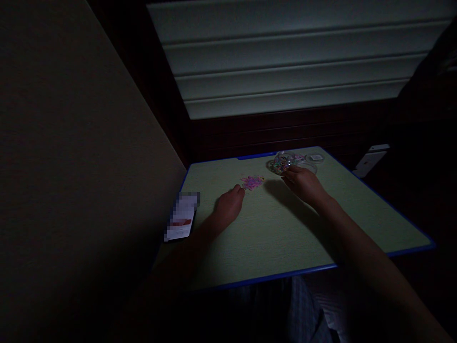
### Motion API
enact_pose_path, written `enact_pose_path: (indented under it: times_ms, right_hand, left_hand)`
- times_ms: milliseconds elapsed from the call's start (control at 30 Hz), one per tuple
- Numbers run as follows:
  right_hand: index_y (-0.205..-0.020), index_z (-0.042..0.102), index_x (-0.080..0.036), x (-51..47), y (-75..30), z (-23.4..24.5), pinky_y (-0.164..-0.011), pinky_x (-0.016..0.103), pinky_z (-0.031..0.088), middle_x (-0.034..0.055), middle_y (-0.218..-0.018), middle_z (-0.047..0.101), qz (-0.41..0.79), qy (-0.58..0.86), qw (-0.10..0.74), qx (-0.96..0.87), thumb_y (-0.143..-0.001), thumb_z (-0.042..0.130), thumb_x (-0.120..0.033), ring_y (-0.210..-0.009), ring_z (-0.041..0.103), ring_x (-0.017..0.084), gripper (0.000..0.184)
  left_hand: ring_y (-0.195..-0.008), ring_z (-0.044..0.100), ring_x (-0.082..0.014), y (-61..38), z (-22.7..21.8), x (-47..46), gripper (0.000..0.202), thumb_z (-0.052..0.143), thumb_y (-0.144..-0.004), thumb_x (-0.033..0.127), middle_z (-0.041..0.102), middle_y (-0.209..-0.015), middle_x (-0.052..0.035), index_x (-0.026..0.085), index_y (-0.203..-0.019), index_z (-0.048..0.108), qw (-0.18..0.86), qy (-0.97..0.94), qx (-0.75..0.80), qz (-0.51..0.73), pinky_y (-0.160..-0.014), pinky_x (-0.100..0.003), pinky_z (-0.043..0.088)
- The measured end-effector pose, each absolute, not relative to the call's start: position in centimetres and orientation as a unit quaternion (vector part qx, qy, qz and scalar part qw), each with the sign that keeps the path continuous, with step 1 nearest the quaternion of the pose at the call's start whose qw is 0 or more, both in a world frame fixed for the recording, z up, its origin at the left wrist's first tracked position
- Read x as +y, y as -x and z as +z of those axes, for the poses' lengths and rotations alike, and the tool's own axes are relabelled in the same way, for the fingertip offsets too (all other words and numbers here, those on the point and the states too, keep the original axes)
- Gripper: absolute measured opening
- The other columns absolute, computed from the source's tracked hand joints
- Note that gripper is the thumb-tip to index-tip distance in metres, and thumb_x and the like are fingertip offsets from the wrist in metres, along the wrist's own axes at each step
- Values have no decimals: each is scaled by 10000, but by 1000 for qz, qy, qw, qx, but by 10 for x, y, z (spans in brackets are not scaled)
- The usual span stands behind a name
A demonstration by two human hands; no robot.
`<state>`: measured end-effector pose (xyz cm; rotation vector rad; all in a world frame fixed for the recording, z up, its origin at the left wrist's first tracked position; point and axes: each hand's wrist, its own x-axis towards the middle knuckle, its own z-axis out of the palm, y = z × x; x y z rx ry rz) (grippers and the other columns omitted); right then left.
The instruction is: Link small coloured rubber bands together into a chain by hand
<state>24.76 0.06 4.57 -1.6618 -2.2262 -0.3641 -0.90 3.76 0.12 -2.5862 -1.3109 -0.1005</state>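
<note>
Fingers (237, 190) of the left hand (228, 206) curled together beside a loose heap of tiny pink loops (252, 182) on the green tabletop (285, 228).
Fingertips (285, 174) of the right hand (304, 184) lie against a clear round jar (282, 163), its colourful contents too dim to make out.

You have a loose pink tangle (252, 182), perhaps tiny rubber bands, lying flat, and a little beyond it a clear round jar (284, 162) filled with multicoloured bits.

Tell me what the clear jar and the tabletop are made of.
The jar looks like glossy clear plastic or glass: colored bits show through and its curve catches highlights. The tabletop looks like matte pale-green laminate with faint grain and a blue edge band.
</note>
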Motion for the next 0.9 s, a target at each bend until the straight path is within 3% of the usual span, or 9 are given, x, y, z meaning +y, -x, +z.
enact_pose_path:
  times_ms: [300,500,633,900]
  right_hand:
    - [-960,677,-151,3,-243,39,-741,278,405,116,-956,652,-112,554,214,-797,-893,413,-240,-855,586,193,286]
    - [-1026,651,-150,-2,-226,37,-695,261,413,98,-923,653,-60,499,275,-820,-887,453,-285,-782,589,165,277]
    - [-1025,644,-142,-8,-210,36,-711,251,396,99,-896,644,-28,444,260,-857,-887,462,-343,-814,576,164,305]
    - [-900,664,-145,-9,-204,31,-699,245,346,78,-812,631,-44,429,239,-870,-902,434,-272,-746,537,136,263]
  left_hand:
    - [-809,576,-146,5,2,34,279,274,-928,162,511,-1057,-79,162,-1085,504,145,878,-455,-45,-635,-249,462]
    - [-840,577,-155,2,3,26,296,291,-924,155,524,-1078,-90,159,-1163,466,175,893,-408,-71,-660,-263,467]
    - [-875,572,-174,1,1,22,293,300,-918,145,539,-1066,-98,161,-1147,481,186,908,-367,-80,-698,-285,472]
    - [-932,564,-182,0,-2,22,299,294,-922,148,543,-1086,-98,170,-1156,478,190,916,-346,-76,-753,-305,478]
